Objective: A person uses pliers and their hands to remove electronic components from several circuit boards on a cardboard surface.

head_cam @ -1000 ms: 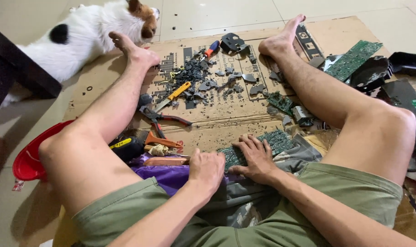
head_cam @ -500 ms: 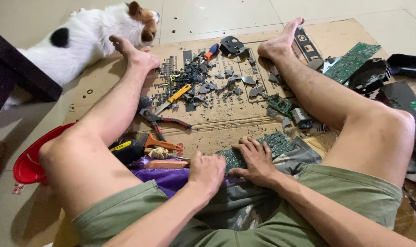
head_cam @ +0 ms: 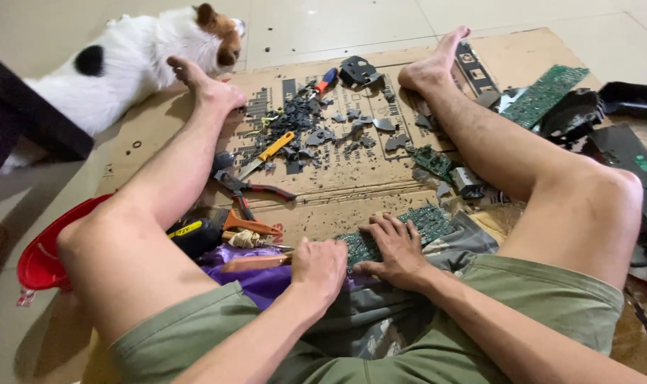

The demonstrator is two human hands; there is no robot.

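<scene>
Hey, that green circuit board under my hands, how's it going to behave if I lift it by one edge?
The green circuit board looks thin and flat, so it should probably stay stiff rather than droop. It seems light for its size. Its many small soldered parts suggest a prickly, snag-prone surface, and it lies partly on grey cloth, so it may catch. The right hand presses it flat.

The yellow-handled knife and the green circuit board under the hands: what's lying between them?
In the head view, between the yellow-handled knife and green circuit board lie red-handled pliers and bare brown cardboard.
</scene>
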